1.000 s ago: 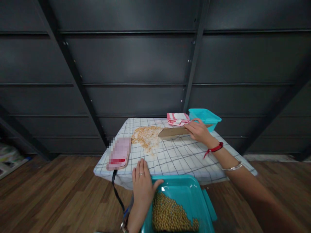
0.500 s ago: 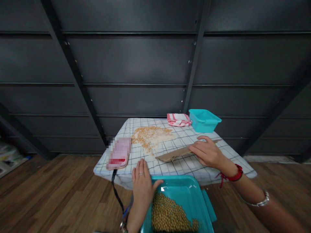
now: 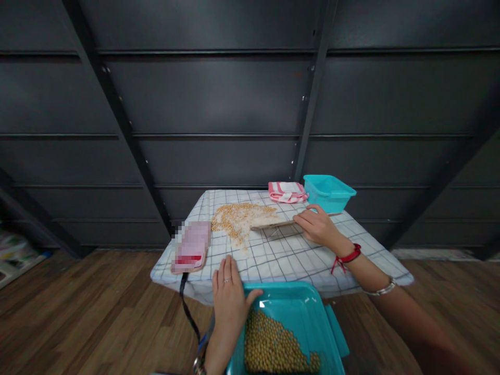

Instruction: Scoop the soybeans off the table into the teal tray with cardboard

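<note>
My right hand [image 3: 317, 225] pinches the top edge of a strip of brown cardboard [image 3: 273, 225]. The strip is held on edge over the checked cloth, its left end close to a spread of yellow kernels [image 3: 230, 216] and fine pale grains [image 3: 258, 217]. My left hand [image 3: 228, 297] lies flat, fingers stretched on the table's front edge, with the thumb out over the rim of a teal tub [image 3: 297, 291]. Inside that tub is a heap of round yellow-green beans [image 3: 273, 344]. The tub's near end is cut off by the picture's lower edge.
A phone [image 3: 193, 245], partly blurred, lies at the left of the cloth-covered table [image 3: 281, 268], with a black strap hanging from it. At the back right are a folded red-and-white cloth [image 3: 287, 191] and a turquoise basin [image 3: 330, 194]. A dark panelled wall [image 3: 219, 99] stands behind.
My right hand has moved the cardboard away from me and slightly left, from the front of the cloth toward the pale grains. My left hand and the tub have stayed put.
</note>
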Tool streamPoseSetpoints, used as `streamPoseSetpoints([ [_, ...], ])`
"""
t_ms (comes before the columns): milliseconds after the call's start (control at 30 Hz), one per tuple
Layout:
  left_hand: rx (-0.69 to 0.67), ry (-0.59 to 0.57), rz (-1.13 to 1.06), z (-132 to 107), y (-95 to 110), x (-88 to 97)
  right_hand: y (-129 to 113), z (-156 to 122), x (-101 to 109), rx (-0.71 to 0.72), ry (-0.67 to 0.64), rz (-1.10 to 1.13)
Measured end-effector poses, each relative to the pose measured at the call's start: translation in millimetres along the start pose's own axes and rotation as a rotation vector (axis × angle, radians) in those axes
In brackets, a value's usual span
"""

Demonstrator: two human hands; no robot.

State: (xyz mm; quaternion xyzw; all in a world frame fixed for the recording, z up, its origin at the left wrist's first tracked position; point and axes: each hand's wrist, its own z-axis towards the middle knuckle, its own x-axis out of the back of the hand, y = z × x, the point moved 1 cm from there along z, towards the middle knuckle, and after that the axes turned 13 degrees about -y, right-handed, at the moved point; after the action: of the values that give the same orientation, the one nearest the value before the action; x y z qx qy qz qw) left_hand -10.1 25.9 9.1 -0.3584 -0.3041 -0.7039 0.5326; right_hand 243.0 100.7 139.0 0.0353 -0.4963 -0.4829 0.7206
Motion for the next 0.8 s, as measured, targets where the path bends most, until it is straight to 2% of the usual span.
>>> streamPoseSetpoints([
  [133, 0.01, -0.02, -0.015, -0.3, -0.6, -1.2, 15.9, 9.0, -5.5, -0.03, 0.019, -0.006],
  [400, 0.004, -0.005, 0.023, 0.8, 0.4, 0.0, 37.9, 22.3, -0.4, -0.111, 0.094, -0.008],
  [600, -0.005, 0.014, 0.032, 2.5, 1.7, 0.5, 31.2, 33.0, -20.4, -0.156, 0.143, -0.005],
  [800, 0.009, -0.014, 0.048, 4.2, 2.7, -0.1, 19.4, 29.0, -35.9, -0.094, 0.19, 0.011],
])
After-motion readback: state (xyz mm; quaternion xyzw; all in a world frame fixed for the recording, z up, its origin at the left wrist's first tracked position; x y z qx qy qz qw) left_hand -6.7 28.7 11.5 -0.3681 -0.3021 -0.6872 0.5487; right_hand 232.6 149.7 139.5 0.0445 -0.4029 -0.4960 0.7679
